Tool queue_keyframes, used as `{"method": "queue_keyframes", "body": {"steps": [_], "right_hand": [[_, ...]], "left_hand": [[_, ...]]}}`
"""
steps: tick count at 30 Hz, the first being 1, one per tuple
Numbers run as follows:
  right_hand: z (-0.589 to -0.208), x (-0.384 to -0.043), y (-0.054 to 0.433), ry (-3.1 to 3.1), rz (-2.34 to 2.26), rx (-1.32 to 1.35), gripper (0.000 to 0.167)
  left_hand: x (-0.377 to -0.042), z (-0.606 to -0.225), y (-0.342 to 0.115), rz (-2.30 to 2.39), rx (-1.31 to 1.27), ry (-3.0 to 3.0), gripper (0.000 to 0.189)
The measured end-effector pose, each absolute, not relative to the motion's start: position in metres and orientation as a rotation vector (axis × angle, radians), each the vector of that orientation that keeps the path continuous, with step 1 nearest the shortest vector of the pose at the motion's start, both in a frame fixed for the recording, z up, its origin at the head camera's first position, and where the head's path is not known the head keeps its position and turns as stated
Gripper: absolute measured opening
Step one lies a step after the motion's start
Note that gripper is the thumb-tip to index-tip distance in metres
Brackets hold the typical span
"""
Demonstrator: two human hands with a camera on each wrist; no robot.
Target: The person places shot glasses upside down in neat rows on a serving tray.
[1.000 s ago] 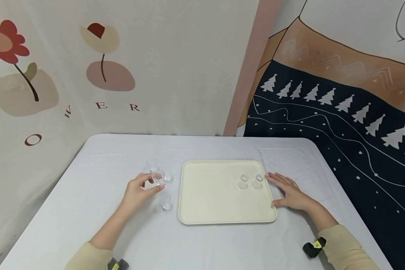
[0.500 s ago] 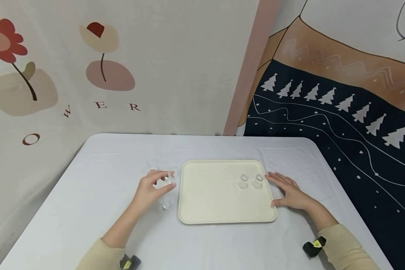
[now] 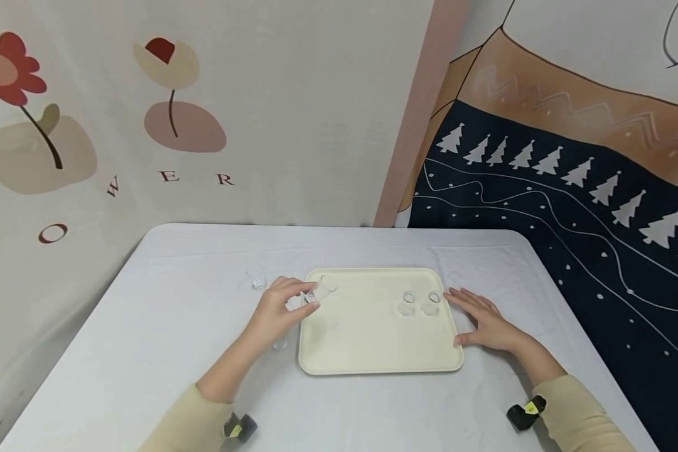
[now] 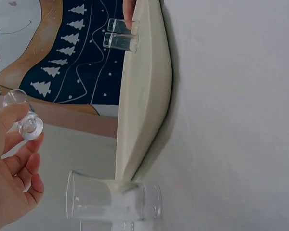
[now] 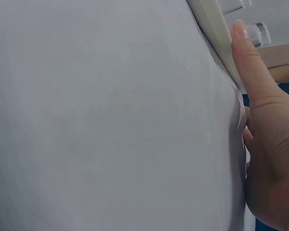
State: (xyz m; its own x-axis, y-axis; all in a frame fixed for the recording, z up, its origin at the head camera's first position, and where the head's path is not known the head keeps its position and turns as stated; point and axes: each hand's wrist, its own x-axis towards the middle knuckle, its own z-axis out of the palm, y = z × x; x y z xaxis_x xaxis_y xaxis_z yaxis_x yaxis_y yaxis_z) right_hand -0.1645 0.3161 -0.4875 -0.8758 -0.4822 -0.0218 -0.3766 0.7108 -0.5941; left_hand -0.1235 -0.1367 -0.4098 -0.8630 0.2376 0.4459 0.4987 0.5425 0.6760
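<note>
In the head view my left hand pinches a clear shot glass between thumb and fingers. The glass is tilted and overlaps the left rim of the cream tray. Its thick round base faces the left wrist camera. Two more shot glasses stand side by side on the tray's right part. My right hand rests at the tray's right edge with fingers extended. In the right wrist view its thumb lies along the tray rim.
Left of the tray, a shot glass stands on the white tablecloth beyond my left hand. Another glass is partly hidden by that hand. A large-looking clear glass fills the near part of the left wrist view.
My left hand has carried the shot glass rightward from over the tablecloth to the tray's left rim, tipping it on the way. The right hand and the tray stay put.
</note>
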Motion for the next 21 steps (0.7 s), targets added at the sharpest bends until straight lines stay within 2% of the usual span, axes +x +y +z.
{"method": "queue_keyframes", "body": {"steps": [15, 21], "right_hand": [[-0.484, -0.162, 0.315, 2.738, -0.886, -0.686, 0.096], [-0.483, -0.162, 0.314, 2.742, -0.877, -0.682, 0.097]], "left_hand": [[-0.13, -0.412, -0.105, -1.213, -0.576, -2.575, 0.028], [-0.135, -0.421, -0.091, -1.277, -0.612, -2.496, 0.031]]}}
